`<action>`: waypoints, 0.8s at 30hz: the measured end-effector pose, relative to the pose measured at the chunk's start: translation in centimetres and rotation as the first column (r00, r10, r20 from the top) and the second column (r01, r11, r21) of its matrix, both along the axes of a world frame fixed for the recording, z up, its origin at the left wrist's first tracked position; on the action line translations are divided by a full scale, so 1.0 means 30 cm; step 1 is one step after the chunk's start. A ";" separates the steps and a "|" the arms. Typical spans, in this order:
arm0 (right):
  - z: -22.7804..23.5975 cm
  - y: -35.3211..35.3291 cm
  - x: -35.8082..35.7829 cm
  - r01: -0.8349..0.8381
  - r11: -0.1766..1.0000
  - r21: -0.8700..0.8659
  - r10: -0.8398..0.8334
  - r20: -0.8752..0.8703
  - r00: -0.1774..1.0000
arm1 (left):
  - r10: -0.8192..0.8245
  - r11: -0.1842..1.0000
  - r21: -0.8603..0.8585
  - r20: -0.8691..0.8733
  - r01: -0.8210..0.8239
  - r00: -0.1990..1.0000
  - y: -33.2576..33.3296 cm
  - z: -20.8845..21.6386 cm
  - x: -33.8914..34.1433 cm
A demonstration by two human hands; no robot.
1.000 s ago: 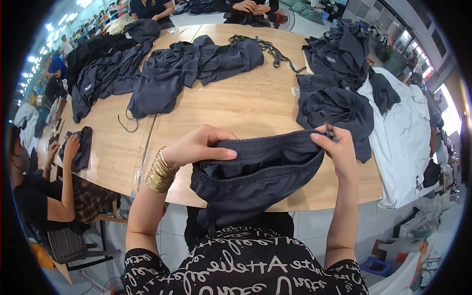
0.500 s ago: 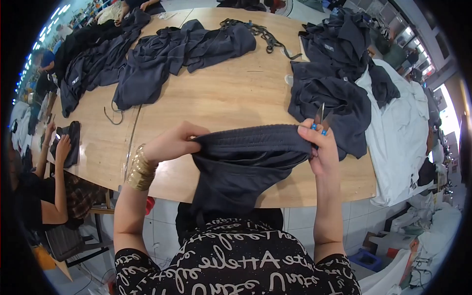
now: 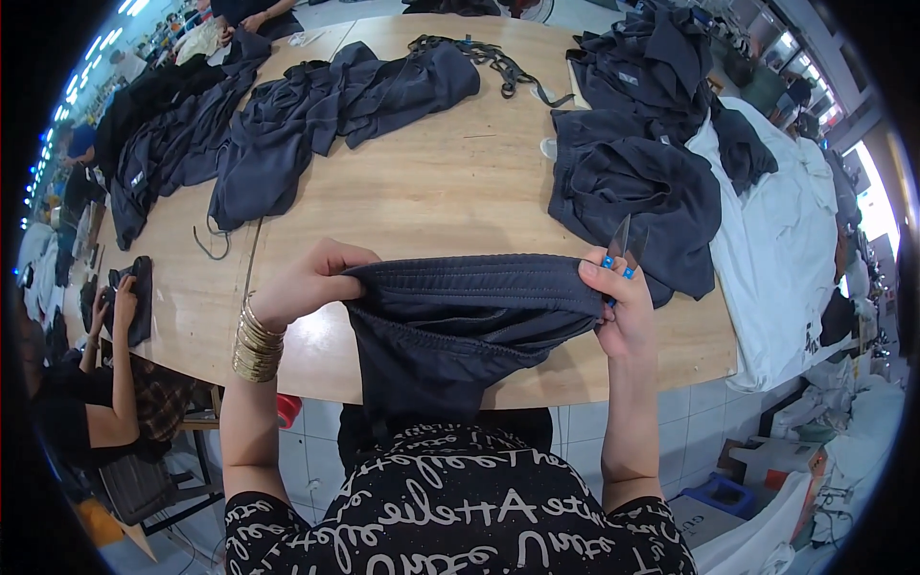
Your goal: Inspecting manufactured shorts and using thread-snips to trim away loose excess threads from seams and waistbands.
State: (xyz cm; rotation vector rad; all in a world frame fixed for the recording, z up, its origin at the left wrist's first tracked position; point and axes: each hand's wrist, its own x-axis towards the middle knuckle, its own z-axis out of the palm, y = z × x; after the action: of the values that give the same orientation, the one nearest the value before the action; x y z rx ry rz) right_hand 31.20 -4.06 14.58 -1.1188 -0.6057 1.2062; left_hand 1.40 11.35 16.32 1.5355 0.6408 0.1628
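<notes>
A dark navy garment with a stitched elastic waistband (image 3: 470,278), perhaps shorts or trousers, is stretched between my two hands above the near edge of the table. My left hand (image 3: 321,278) pinches the waistband's left end, thumb on top. At the other end my right hand (image 3: 618,292) grips the band and also keeps hold of small thread snips (image 3: 625,247) with blue parts, their blades pointing away from me. The garment's lower part hangs toward my lap, and its far side is hidden in folds.
Dark garments (image 3: 335,105) lie across the far left of the wooden table (image 3: 431,182), with a tangle of dark cords (image 3: 498,62) beside them. More dark garments (image 3: 632,187) and white cloth (image 3: 781,240) cover the right side. On the left, another person's hands (image 3: 120,302) handle dark fabric.
My left hand has moved a little leftward, pulling the waistband wider and straighter. My right hand keeps its grip on the band and the snips. The view has shifted slightly.
</notes>
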 end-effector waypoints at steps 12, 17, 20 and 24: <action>-0.051 0.094 -0.141 -0.307 0.943 -0.130 0.329 0.516 0.791 | -0.035 0.966 0.259 0.123 0.001 0.992 -0.079 -0.062 0.182; 0.012 0.053 -0.044 -0.020 1.000 0.003 0.020 0.028 0.999 | 0.222 0.873 0.430 0.074 -0.232 0.972 -0.075 -0.088 0.084; -0.018 0.052 -0.023 0.071 0.997 -0.035 -0.077 -0.233 0.969 | 0.194 0.807 0.578 -0.066 -0.121 0.979 -0.048 -0.099 0.027; 0.010 0.059 -0.052 0.124 0.992 -0.034 -0.129 -0.284 0.950 | 0.205 0.950 0.225 0.070 -0.215 0.976 -0.029 -0.067 0.009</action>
State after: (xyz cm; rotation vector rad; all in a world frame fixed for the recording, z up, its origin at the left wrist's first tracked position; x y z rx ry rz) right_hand 29.63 -2.31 14.90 -0.9582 -0.2989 1.2343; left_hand 1.67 10.47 14.32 1.6792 0.7698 0.4470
